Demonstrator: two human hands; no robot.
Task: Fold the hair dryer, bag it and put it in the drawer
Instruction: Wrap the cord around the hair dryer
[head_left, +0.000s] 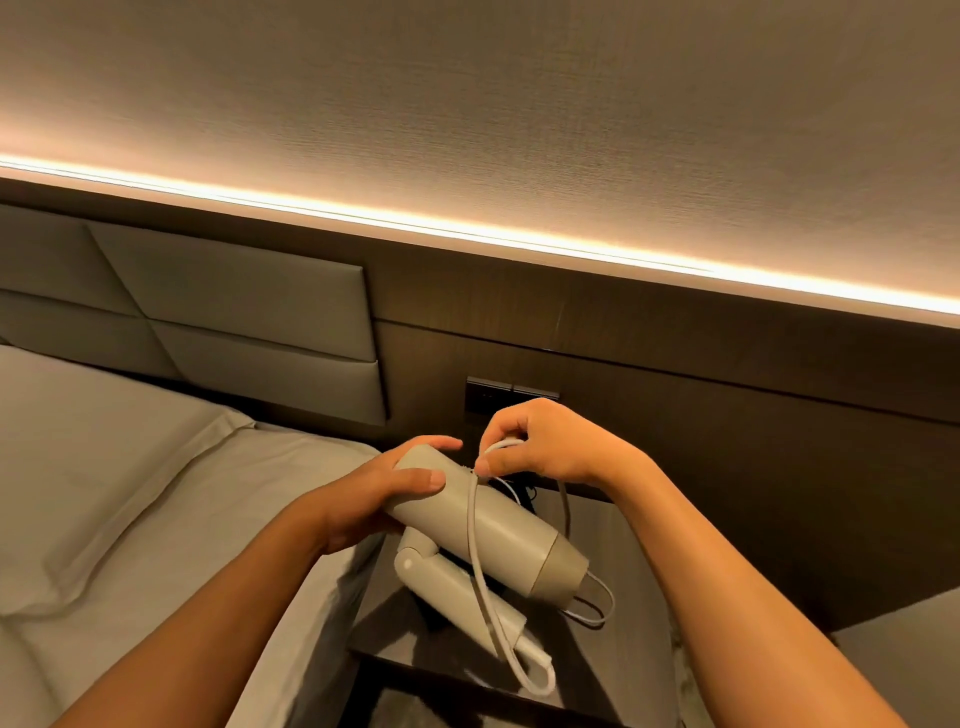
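Note:
A beige hair dryer (511, 540) hangs in the air over a dark bedside table (613, 654). Its handle (462, 597) is folded in under the barrel. My left hand (379, 499) grips the barrel's rear end. My right hand (540, 441) pinches the white cord (475, 561) just above the barrel. The cord runs down across the barrel and handle, loops below them, and another loop shows past the nozzle at the right. No bag and no drawer are in view.
A bed with a grey sheet and pillow (104, 467) lies at the left, against a padded headboard (234, 322). A dark switch panel (511, 397) sits on the wood wall behind my hands. A lit strip runs along the wall above.

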